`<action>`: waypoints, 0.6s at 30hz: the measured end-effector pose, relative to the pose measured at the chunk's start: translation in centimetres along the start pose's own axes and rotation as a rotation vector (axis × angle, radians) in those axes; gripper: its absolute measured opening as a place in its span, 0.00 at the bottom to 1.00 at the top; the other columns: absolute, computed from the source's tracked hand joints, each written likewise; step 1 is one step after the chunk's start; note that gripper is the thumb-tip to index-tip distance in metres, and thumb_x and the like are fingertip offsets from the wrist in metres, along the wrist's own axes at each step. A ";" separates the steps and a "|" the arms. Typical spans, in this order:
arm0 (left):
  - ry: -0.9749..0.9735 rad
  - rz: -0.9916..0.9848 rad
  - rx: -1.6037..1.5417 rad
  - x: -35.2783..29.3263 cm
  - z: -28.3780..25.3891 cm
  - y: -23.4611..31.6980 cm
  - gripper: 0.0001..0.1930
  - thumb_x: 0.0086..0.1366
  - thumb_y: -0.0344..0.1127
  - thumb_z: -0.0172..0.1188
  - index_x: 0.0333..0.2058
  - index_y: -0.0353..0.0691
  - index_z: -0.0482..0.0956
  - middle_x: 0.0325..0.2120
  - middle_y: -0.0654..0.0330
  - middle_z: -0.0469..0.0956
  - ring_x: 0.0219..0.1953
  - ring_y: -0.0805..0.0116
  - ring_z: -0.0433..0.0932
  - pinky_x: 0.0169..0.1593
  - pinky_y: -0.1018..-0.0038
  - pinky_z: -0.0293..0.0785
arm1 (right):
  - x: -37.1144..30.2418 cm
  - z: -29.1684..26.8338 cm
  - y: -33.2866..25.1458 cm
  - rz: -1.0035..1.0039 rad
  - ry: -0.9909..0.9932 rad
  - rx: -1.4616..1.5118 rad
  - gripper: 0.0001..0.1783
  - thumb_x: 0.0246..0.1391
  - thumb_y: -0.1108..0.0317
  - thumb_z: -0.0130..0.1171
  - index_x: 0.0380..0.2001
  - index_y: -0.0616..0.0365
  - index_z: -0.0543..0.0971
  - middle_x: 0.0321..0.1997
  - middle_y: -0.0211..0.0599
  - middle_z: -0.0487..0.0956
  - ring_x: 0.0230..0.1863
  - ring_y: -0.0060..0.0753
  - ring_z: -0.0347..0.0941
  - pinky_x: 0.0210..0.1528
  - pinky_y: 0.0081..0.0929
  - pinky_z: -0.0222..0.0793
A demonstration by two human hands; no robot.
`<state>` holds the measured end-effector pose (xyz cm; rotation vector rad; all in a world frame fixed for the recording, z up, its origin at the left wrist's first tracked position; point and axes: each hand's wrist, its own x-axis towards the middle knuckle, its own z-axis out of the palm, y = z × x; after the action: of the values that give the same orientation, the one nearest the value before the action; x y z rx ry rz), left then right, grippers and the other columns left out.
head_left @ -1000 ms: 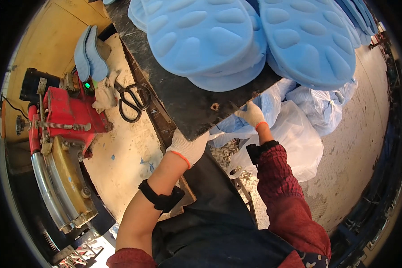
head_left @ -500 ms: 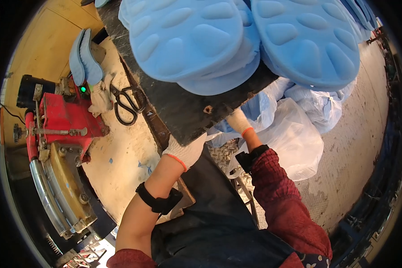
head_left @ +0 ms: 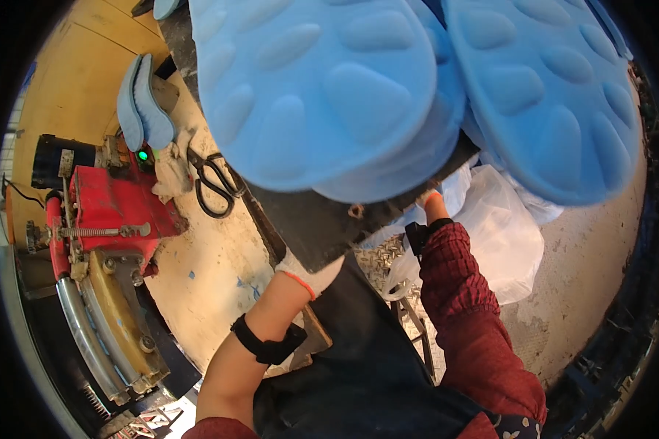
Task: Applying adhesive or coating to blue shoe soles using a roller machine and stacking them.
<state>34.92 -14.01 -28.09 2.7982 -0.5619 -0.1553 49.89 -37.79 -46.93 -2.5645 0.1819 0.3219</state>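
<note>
A dark, worn board point(head_left: 307, 234) carries a left stack of blue foam insoles point(head_left: 311, 110) and a right stack of blue insoles point(head_left: 553, 95), both with raised oval pads. My left hand point(head_left: 316, 276), in a white knit glove with an orange cuff, holds the board's near corner from below; its fingers are hidden. Beneath the right part of the near edge is my right hand point(head_left: 430, 197), likewise gloved. Little more than its cuff shows, and the board hides its fingers. Board and stacks are raised on my hands.
To the left stands a red machine point(head_left: 121, 208) with a curved metal bar. Black-handled scissors point(head_left: 216, 186) lie on the pale bench point(head_left: 198, 256), and two blue curved pieces point(head_left: 143, 106) sit behind. Clear plastic bags point(head_left: 501, 241) are on the floor at right.
Board and insole stacks have come up closer to me and look larger. My right hand has gone further under the edge. The whole view has shifted slightly.
</note>
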 end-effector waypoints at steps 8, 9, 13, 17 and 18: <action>0.014 -0.178 -0.403 -3.6 4.7 -2.9 0.16 0.67 0.41 0.49 0.49 0.40 0.76 0.50 0.52 0.75 0.54 0.51 0.72 0.58 0.61 0.68 | 2.1 4.1 2.8 -0.219 -0.208 0.015 0.35 0.48 0.39 0.64 0.51 0.54 0.76 0.50 0.52 0.78 0.55 0.44 0.75 0.53 0.44 0.71; 0.087 -0.146 -0.529 -4.3 5.2 -3.3 0.17 0.67 0.41 0.49 0.49 0.40 0.76 0.49 0.52 0.76 0.53 0.52 0.73 0.57 0.62 0.69 | 2.1 4.4 3.1 -0.244 -0.229 0.014 0.35 0.48 0.38 0.63 0.51 0.53 0.76 0.50 0.52 0.79 0.55 0.44 0.75 0.54 0.44 0.71; 0.059 -0.034 -0.049 -1.1 1.0 -0.2 0.18 0.67 0.43 0.50 0.49 0.40 0.76 0.49 0.52 0.76 0.52 0.52 0.74 0.56 0.60 0.69 | 4.3 5.2 3.4 -0.288 -0.301 -0.031 0.35 0.49 0.36 0.61 0.52 0.49 0.78 0.50 0.52 0.80 0.55 0.42 0.77 0.55 0.44 0.70; -0.011 -0.003 0.250 -0.8 -1.5 -0.8 0.14 0.63 0.34 0.53 0.45 0.34 0.78 0.47 0.48 0.76 0.47 0.56 0.76 0.49 0.60 0.74 | 1.3 4.2 -0.6 -0.304 -0.181 0.276 0.26 0.47 0.45 0.68 0.39 0.55 0.84 0.41 0.54 0.83 0.43 0.43 0.81 0.44 0.41 0.74; -0.012 0.030 0.298 0.0 -1.5 -0.4 0.14 0.62 0.32 0.53 0.43 0.32 0.78 0.46 0.47 0.75 0.46 0.57 0.77 0.47 0.60 0.75 | 1.8 3.6 2.0 -0.344 -0.132 0.185 0.25 0.51 0.48 0.63 0.45 0.55 0.80 0.47 0.51 0.79 0.48 0.45 0.77 0.50 0.42 0.70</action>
<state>35.26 -13.25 -26.74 3.0754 -0.6799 -0.0873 50.51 -37.65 -51.34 -2.3281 -0.2647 0.3243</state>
